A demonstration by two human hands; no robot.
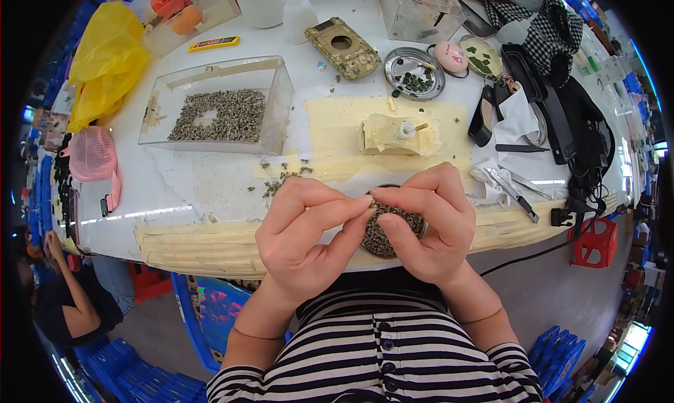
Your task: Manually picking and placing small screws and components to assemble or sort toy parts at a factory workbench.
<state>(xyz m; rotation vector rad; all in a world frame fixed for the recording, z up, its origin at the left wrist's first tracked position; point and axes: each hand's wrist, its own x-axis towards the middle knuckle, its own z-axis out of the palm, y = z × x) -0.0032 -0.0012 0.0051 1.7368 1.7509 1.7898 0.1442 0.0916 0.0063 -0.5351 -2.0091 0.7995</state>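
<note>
My left hand is closed in a pinch, thumb and index finger together at the front edge of the table. My right hand curls in from the other side, its index fingertip meeting the left fingertips. Whatever lies between the fingertips is too small to make out. Right below them is a round dish holding many small grey-brown parts, partly covered by both hands. More of these loose parts lie scattered on the table beyond my left hand. Farther left, a clear plastic box holds a large pile of similar parts.
Beyond my hands stands a taped block with a small white cap. A camouflage toy tank hull and a metal dish of dark green pieces lie farther back. At right are a craft knife, tweezers and a black strap.
</note>
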